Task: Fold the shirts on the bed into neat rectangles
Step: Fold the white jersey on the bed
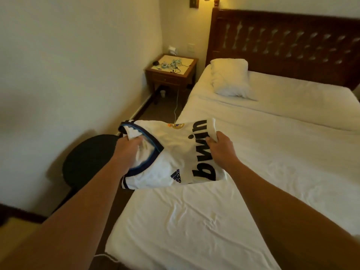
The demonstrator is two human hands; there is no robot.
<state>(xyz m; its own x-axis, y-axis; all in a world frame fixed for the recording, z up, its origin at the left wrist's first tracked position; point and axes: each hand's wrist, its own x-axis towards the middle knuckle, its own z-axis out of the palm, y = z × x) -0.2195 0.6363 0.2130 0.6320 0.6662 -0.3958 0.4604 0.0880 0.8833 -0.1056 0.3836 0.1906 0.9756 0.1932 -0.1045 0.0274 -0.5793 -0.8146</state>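
A white football shirt point(175, 151) with a dark blue collar, a crest and black lettering is folded into a rough rectangle and held above the left edge of the bed point(214, 221). My left hand point(129, 152) grips it at the collar end, fingers curled into the neck opening. At the opposite, lettered edge my right hand point(221, 145) pinches the shirt. The shirt's near corner hangs close to the white sheet; whether it touches is unclear. No other shirt shows on the bed.
A white pillow point(230, 78) lies at the head of the bed below a dark wooden headboard point(288, 39). A wooden nightstand point(171, 71) with cables stands in the corner. A black chair point(87, 160) sits left of the bed, by the wall.
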